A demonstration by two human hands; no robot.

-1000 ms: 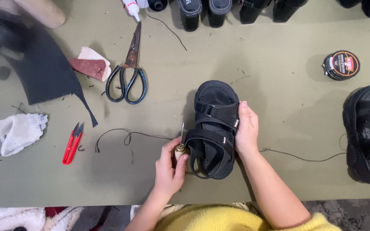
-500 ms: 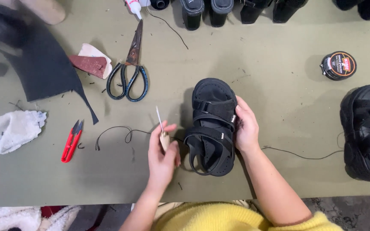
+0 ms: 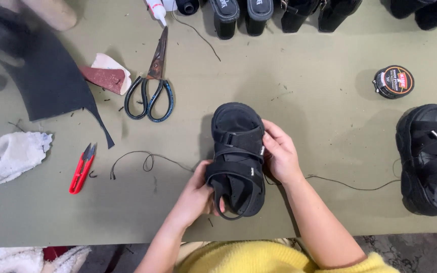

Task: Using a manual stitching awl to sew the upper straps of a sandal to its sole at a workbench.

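Near the counter [image 3: 304, 91] front edge, your left hand [image 3: 198, 194] and right hand [image 3: 279, 151] wrap their fingers around the black sandal [image 3: 236, 156]. Open surface lies beyond it; scissors [image 3: 150, 83], red snips [image 3: 82, 169] and loose thread [image 3: 142, 159] sit leftward, another sandal [image 3: 428, 156] rightward.

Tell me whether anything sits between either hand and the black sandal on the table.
Nothing does. The left hand grips the black sandal at its heel strap, and the right hand presses against its side. Both touch it directly. The scissors and red thread snips lie apart to the left.
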